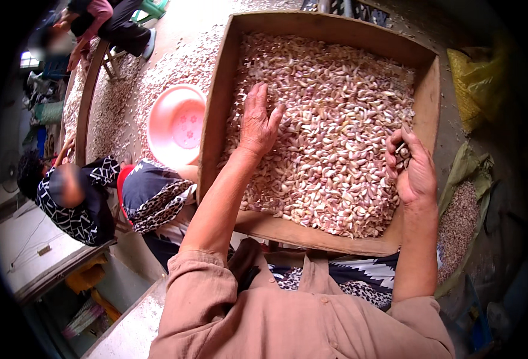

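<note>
A wide wooden tray (329, 24) in front of me is filled with loose garlic cloves (329, 137), whitish with purple skins. My left hand (258, 122) lies palm down over the cloves on the tray's left side, fingers stretched and thumb apart, with nothing held. At the right side of the tray, my right hand (413, 167) is turned partly upward with its fingers curled in. Small brownish, dark bits show between those fingers; their kind is too small to tell.
A pink basin (156, 134) stands left of the tray, with garlic scattered on the floor around it. Two people (72, 197) sit at the left and upper left. On the right are a yellow sack (479, 90) and an opened green sack (461, 227) of small pieces.
</note>
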### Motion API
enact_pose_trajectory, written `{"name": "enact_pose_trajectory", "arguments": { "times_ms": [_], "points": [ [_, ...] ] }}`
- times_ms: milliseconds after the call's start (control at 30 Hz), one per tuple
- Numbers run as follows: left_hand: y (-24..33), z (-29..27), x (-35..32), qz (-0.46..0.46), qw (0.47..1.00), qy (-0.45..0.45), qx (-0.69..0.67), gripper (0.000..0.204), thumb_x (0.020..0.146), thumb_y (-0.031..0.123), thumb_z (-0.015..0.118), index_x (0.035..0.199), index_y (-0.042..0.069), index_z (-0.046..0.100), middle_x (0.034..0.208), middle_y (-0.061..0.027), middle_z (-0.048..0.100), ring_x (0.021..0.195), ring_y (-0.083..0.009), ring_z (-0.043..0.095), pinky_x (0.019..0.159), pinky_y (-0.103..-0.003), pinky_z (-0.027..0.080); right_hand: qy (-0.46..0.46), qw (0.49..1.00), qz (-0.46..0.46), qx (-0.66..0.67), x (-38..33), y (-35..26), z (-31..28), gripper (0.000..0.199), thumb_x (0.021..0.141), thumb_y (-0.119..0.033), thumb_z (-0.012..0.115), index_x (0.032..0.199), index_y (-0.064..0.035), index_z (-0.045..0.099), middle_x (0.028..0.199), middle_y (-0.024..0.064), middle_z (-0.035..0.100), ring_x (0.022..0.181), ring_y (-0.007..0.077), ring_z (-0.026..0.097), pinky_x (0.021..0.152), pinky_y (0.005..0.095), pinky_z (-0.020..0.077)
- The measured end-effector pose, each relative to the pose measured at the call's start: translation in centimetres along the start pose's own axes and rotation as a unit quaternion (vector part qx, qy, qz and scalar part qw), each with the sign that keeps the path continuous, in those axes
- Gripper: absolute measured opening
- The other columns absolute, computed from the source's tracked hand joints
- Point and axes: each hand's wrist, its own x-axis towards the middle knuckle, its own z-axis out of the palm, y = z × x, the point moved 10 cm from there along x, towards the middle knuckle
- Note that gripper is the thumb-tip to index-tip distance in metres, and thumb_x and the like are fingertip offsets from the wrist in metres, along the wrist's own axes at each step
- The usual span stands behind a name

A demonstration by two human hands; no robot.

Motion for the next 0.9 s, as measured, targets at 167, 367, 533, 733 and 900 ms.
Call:
{"name": "enact_pose_trajectory", "arguments": {
  "times_ms": [167, 367, 533, 733, 900],
  "points": [
    [4.7, 4.8, 0.8, -0.001, 0.977, -0.063, -0.205, 0.063, 0.093, 0.037, 0.062, 0.148, 0.010, 0.044, 0.144, -0.0217, 0.047, 0.131, -0.0349, 0.051, 0.111, -0.044, 0.043, -0.020, 1.000, -0.014, 0.011, -0.1, -1.1, 0.0, 0.022, 0.105, -0.025, 0.052, 0.095, -0.0081, 0.062, 0.082, 0.0040, 0.060, 0.063, 0.0108, 0.055, 0.049, 0.0245, 0.0396],
    [12.7, 7.9, -3.1, 0.012, 0.929, -0.246, -0.276, 0.061, 0.091, 0.045, 0.061, 0.143, 0.013, 0.056, 0.148, -0.0204, 0.046, 0.135, -0.0355, 0.049, 0.115, -0.052, 0.040, -0.001, 1.000, -0.023, 0.008, 0.0, -1.2, -0.3, 0.021, 0.104, -0.026, 0.054, 0.094, -0.0082, 0.062, 0.081, 0.0035, 0.061, 0.061, 0.0107, 0.055, 0.048, 0.0238, 0.0393],
    [15.4, 6.8, -8.0, 0.200, 0.925, -0.272, -0.171, 0.053, 0.098, 0.040, 0.058, 0.137, 0.004, 0.057, 0.145, -0.0205, 0.049, 0.138, -0.0430, 0.043, 0.117, -0.051, 0.034, 0.002, 1.000, -0.025, 0.008, 0.3, -1.2, -0.9, 0.022, 0.103, -0.029, 0.058, 0.092, -0.0098, 0.062, 0.079, 0.0028, 0.062, 0.058, 0.0100, 0.056, 0.044, 0.0232, 0.0380],
    [14.4, 1.9, -12.2, 0.223, 0.891, -0.386, -0.089, 0.047, 0.096, 0.032, 0.061, 0.137, 0.010, 0.056, 0.146, -0.0134, 0.050, 0.143, -0.0386, 0.039, 0.117, -0.056, 0.029, 0.009, 1.000, -0.013, -0.001, 0.1, -0.7, -0.5, 0.025, 0.103, -0.030, 0.057, 0.089, -0.0103, 0.061, 0.079, 0.0024, 0.062, 0.059, 0.0092, 0.056, 0.043, 0.0228, 0.0376],
    [11.8, -0.4, -10.2, 0.142, 0.916, -0.361, -0.097, 0.027, 0.093, 0.036, 0.067, 0.090, 0.012, 0.078, 0.099, -0.0040, 0.074, 0.123, -0.0279, 0.062, 0.119, -0.059, 0.026, 0.004, 1.000, -0.017, -0.009, 0.2, -0.7, -0.7, 0.025, 0.103, -0.030, 0.057, 0.089, -0.0104, 0.062, 0.079, 0.0019, 0.061, 0.060, 0.0094, 0.056, 0.044, 0.0229, 0.0378]
  ]
}}
